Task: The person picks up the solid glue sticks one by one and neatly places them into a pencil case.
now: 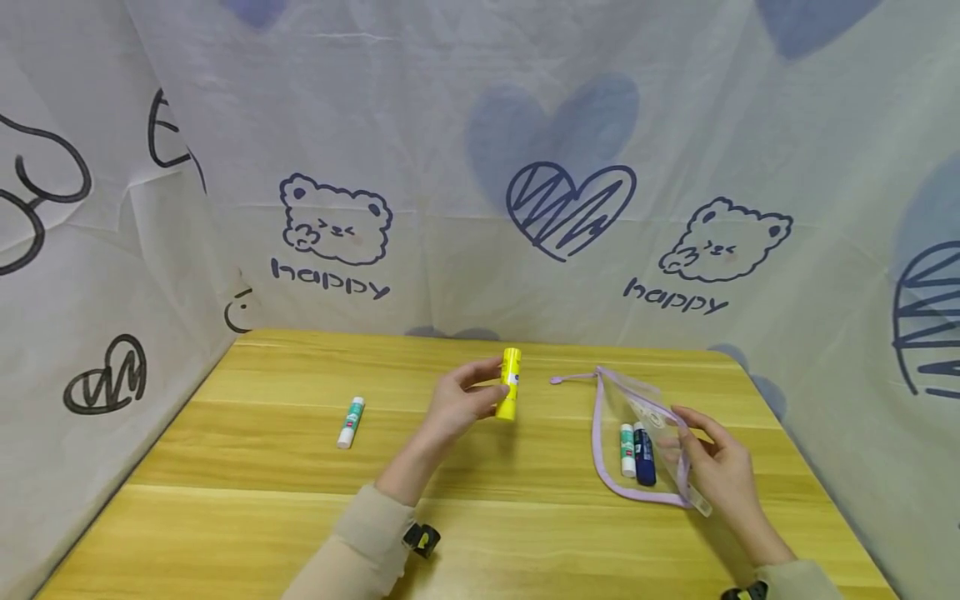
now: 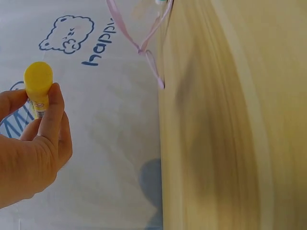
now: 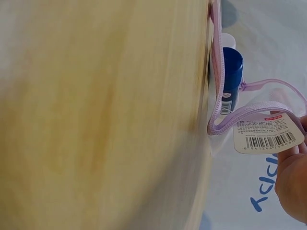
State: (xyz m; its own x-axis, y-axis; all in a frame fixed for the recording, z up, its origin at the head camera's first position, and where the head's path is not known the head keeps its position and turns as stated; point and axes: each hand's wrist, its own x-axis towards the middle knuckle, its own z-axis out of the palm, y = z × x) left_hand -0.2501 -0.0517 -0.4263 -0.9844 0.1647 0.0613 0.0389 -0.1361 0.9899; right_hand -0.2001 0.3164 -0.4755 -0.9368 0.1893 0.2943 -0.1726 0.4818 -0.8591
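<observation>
My left hand (image 1: 459, 402) pinches a yellow glue stick (image 1: 510, 383), held upright above the middle of the table; the left wrist view shows its round yellow end (image 2: 38, 76) between thumb and fingers. On the right, my right hand (image 1: 722, 467) grips the lifted edge of a clear pouch (image 1: 600, 450) with lilac zipper trim, so its mouth gapes. Inside the pouch lie a white-and-green glue stick (image 1: 627, 450) and a dark blue glue stick (image 1: 644, 456), side by side. A barcode tag (image 3: 267, 134) hangs from the pouch beside the right fingers.
Another white-and-green glue stick (image 1: 350, 422) lies on the left part of the wooden table (image 1: 262, 467). A lilac strap (image 1: 573, 378) extends leftward from the pouch's far corner. Behind the table hangs a white cloth (image 1: 450, 250) printed with bears and hearts.
</observation>
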